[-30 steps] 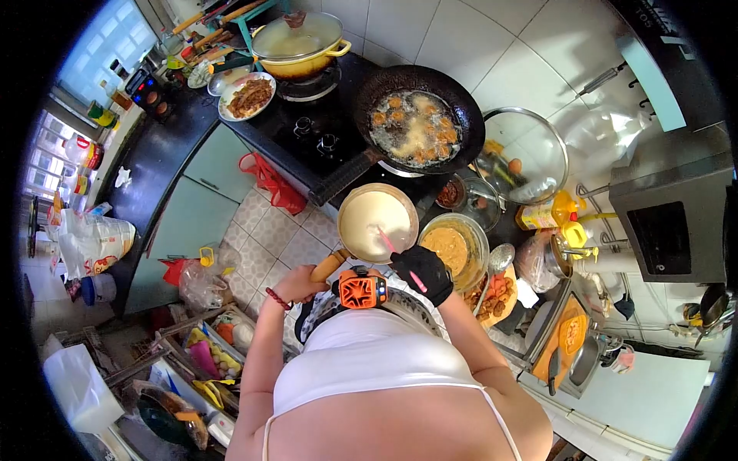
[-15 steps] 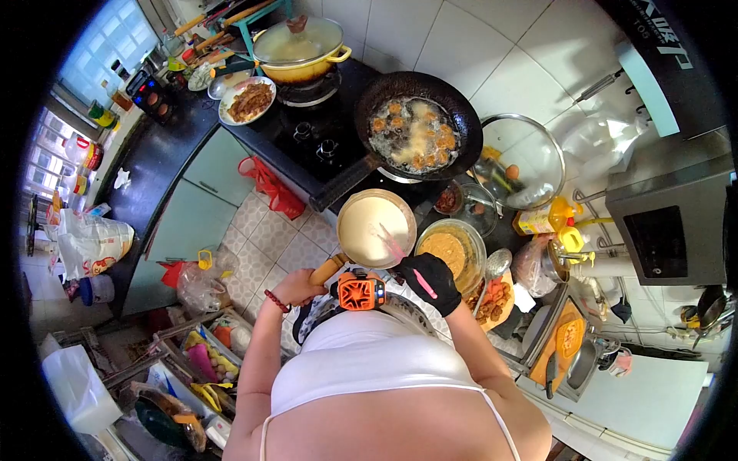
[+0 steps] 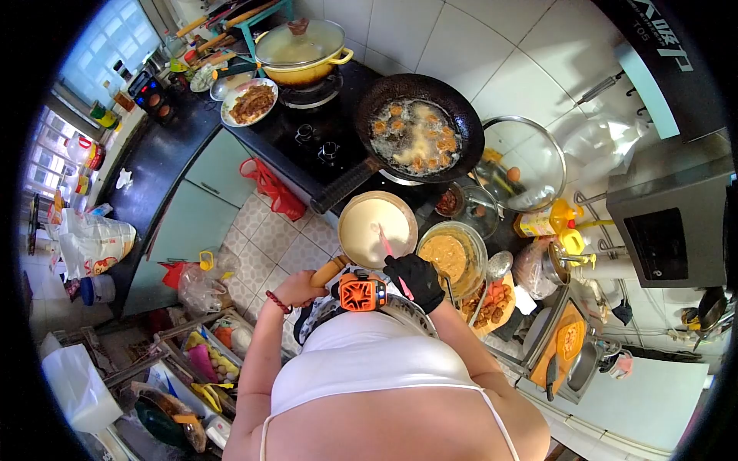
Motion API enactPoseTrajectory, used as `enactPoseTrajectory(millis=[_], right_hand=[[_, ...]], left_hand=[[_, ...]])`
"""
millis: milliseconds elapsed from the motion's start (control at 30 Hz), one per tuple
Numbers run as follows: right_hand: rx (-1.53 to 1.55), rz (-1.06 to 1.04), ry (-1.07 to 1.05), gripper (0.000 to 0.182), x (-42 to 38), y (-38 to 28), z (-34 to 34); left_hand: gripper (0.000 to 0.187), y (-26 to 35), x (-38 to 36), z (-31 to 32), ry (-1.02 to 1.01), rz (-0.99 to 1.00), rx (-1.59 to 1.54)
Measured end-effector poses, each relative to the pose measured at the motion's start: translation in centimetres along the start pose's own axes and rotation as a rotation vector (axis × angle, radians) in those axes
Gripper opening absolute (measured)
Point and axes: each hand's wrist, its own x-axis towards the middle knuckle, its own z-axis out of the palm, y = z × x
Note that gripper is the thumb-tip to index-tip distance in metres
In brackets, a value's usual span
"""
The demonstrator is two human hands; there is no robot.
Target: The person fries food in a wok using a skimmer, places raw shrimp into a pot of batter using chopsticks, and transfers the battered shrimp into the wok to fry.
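My left hand, bare with a red bracelet at the wrist, is closed round the wooden handle of a saucepan. The saucepan holds pale, creamy liquid batter. In a black glove, my right hand grips pink chopsticks, whose tips dip into the batter. Right of the saucepan, close to the glove, stands a bowl of thicker tan mixture with a utensil in it. Behind the saucepan, a black wok holds bubbling oil with golden pieces frying.
The wok's long handle juts over the hob beside the saucepan. A lidded yellow pot and a plate of fried food stand at the back left. On the right are a glass lid, oil bottle, ladle and board of food.
My right hand has shifted slightly left, and the chopsticks now stand at a steeper angle in the batter. My left hand keeps hold of the handle.
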Motion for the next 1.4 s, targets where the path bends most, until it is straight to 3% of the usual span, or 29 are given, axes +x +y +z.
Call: enactPoseTrajectory(millis=[100, 233, 367, 467, 600, 633, 733, 767, 867, 1000, 1033, 1167, 1400], right_hand=[[0.067, -0.034, 0.018, 0.017, 0.3, 0.1, -0.5], [0.134, 0.185, 0.045, 0.009, 0.4, 0.5, -0.8], [0.209, 0.028, 0.053, 0.011, -0.2, 0.5, 0.1], [0.053, 0.158, -0.035, 0.009, -0.5, 1.1, 0.0], [0.21, 0.081, 0.012, 0.006, -0.2, 0.1, 0.1], [0.252, 0.063, -0.013, 0.009, -0.1, -0.2, -0.2], [0.379, 0.265, 0.193, 0.013, -0.8, 0.9, 1.0], [0.615, 0.57, 0.221, 0.02, -0.3, -0.2, 0.2], [0.602, 0.455, 0.281, 0.026, -0.5, 0.7, 1.0], [0.865, 0.732, 0.347, 0.025, -0.3, -0.9, -1.0], [0.739, 0.661, 0.346, 0.033, -0.5, -0.6, -1.3], [0.955, 0.832, 0.536, 0.038, -0.3, -0.3, -1.7], [1.015, 0.757, 0.46, 0.042, 0.1, -0.8, -0.1]], left_hand=[[0.033, 0.1, 0.1, 0.0, -0.003, -0.015, 0.022], [0.033, 0.3, -0.2, -0.1, 0.001, 0.0, -0.002], [0.033, 0.8, -0.4, -0.2, -0.015, -0.014, -0.011], [0.034, -0.1, 0.2, 0.0, -0.016, -0.002, -0.015], [0.034, -0.3, 0.3, 0.2, 0.0, 0.021, -0.031], [0.034, -0.2, 0.2, 0.2, 0.004, 0.021, -0.028], [0.033, -0.4, 0.4, 0.3, 0.004, 0.018, -0.001], [0.033, -0.4, 0.4, 0.3, 0.005, 0.017, 0.01], [0.033, -0.4, 0.1, 0.5, 0.03, 0.039, -0.008], [0.032, -0.6, 0.3, 0.6, 0.016, 0.021, -0.028], [0.032, -0.6, 0.3, 0.6, 0.021, 0.018, -0.033], [0.032, -0.4, 0.2, 0.6, 0.021, 0.015, -0.02], [0.031, 0.6, -0.3, 0.5, 0.028, -0.002, -0.002]])
